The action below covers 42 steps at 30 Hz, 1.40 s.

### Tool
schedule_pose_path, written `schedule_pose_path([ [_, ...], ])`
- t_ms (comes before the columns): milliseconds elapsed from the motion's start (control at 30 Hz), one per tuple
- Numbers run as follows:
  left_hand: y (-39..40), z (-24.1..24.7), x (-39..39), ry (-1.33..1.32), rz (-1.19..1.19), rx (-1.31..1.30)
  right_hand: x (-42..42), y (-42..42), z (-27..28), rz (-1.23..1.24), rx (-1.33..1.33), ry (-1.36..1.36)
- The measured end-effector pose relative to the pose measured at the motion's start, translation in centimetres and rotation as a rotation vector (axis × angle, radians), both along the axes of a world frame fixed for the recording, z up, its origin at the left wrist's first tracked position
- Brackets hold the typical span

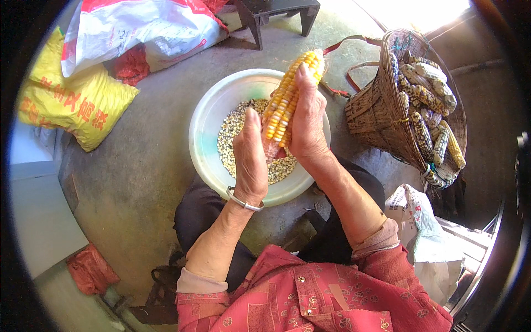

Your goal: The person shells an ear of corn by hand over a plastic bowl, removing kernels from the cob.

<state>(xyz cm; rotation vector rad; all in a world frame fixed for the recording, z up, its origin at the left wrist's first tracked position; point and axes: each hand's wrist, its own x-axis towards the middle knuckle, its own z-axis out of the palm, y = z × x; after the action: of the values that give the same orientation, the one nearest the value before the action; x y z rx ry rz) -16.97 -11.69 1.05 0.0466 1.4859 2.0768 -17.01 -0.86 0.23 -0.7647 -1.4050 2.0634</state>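
A yellow corn cob [286,103] with some pale kernels is held tilted above a white plastic basin [203,166]. Its lower end is bare of kernels. My right hand [309,116] is closed around the cob, thumb along its upper side. Against the bare lower end rests my left hand [251,157], thumb pointing up and a bangle [244,202] at the wrist; its fingers are mostly hidden behind the cob. Loose mixed yellow, white and dark kernels [232,141] cover the bottom of the basin.
A wicker basket [365,120] of dark, white and yellow cobs [429,91] leans at the right. Printed sacks, one yellow [79,95] and one white [145,33], lie at the upper left. A dark stool [278,10] stands beyond the basin, and a white bag [431,236] sits at lower right.
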Motion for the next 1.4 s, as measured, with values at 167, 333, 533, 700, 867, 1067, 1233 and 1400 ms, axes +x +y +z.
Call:
schedule_pose_path([
  [167,0.6,0.2,0.8,0.364,-0.003,-0.141,0.2,0.6,-0.1,0.001,-0.245,0.050],
  [333,0.7,-1.5,0.5,0.593,0.113,-0.372,0.0,-0.2,-0.3,-0.027,-0.315,0.113],
  [533,0.6,-1.2,0.4,0.466,0.094,-0.325,0.0,-0.5,-1.3,-0.081,-0.267,0.150],
  [700,0.4,-0.2,0.4,0.283,-0.027,-0.077,1.2,-0.2,1.0,0.026,-0.287,0.069],
  [867,0.6,-0.4,0.8,0.431,-0.011,-0.184,0.7,0.7,0.9,0.023,-0.136,0.039],
  [1067,1.5,-0.1,0.9,0.243,0.110,-0.220,0.0,0.5,-1.1,-0.106,-0.025,-0.028],
  [1233,1.2,-0.2,0.1,0.181,0.091,-0.205,0.3,0.2,-0.1,-0.077,0.079,0.006],
  [1400,0.9,0.1,0.0,0.232,-0.073,-0.047,-0.2,0.7,-0.9,-0.157,0.155,-0.036],
])
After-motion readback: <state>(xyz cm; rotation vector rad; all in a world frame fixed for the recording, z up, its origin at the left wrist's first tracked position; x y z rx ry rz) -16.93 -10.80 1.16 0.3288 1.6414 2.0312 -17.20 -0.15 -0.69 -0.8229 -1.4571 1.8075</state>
